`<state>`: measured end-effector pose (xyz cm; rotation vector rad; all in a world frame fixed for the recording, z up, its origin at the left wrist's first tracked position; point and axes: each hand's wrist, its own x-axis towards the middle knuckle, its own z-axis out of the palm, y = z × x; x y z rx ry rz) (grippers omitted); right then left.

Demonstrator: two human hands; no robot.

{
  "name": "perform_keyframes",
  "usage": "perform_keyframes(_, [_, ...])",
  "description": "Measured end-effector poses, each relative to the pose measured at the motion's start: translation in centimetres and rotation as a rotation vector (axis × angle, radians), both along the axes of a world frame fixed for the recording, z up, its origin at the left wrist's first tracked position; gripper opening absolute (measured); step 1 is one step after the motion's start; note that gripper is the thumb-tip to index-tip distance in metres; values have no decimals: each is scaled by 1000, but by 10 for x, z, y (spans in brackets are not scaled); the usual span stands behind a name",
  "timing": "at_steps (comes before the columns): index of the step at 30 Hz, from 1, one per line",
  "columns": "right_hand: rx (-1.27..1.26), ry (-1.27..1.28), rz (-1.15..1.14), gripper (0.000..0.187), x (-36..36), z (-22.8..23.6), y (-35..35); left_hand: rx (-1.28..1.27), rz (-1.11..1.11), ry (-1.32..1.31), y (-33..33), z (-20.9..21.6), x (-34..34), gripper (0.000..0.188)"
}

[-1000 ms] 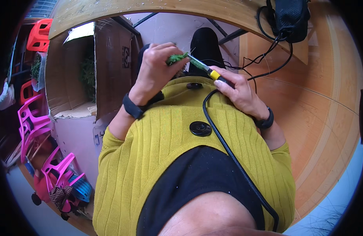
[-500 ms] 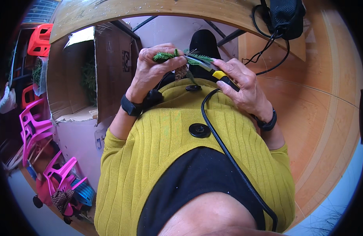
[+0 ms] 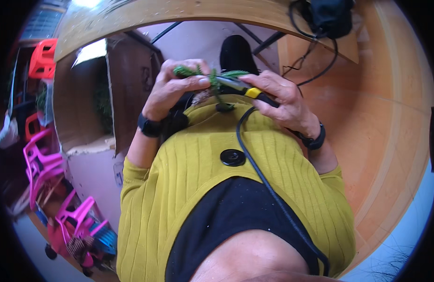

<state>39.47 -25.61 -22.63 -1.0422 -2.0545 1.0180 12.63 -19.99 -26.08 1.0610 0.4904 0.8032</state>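
My left hand [image 3: 167, 91] pinches a green, needle-leaved sprig [image 3: 183, 71] in front of my waist, its fingers closed round the stem. Below those fingers a brown, scaly piece like a pine cone [image 3: 201, 97] shows, blurred. In my right hand [image 3: 288, 101] is a pair of pliers [image 3: 253, 92] with yellow and black handles. Their metal jaws point left and lie against the sprig near my left thumb. Whether the jaws grip the stem is hidden among the needles. More green needles stick out above the pliers, by my right fingertips.
A wooden table [image 3: 203, 10] runs across the far side, with a black mesh pouch [image 3: 331, 19] and cables at its right. To the left stands an open cardboard box [image 3: 125, 89] with greenery inside. Pink plastic chairs [image 3: 78, 214] and a red stool [image 3: 42, 58] are farther left.
The sprig has turned, and a green strand now hangs down between my hands. The pliers' jaws have swung flatter. The whole view has shifted slightly, with both hands still close together.
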Motion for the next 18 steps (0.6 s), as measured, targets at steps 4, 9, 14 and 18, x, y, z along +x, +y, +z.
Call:
perform_keyframes(4, [22,15,-23,46,-5,-5,-4,-28,132,9,-7,-4,-1,6])
perform_keyframes(9, [-458,188,-174,44,-17,-14,-9,219,178,450,-2,12,11,6])
perform_keyframes(14, [-616,271,-236,43,-15,-15,-10,857,441,792,-2,-1,26,6])
perform_keyframes(18, [-127,123,-227,43,-20,-19,-11,258,408,341,-5,-7,28,11])
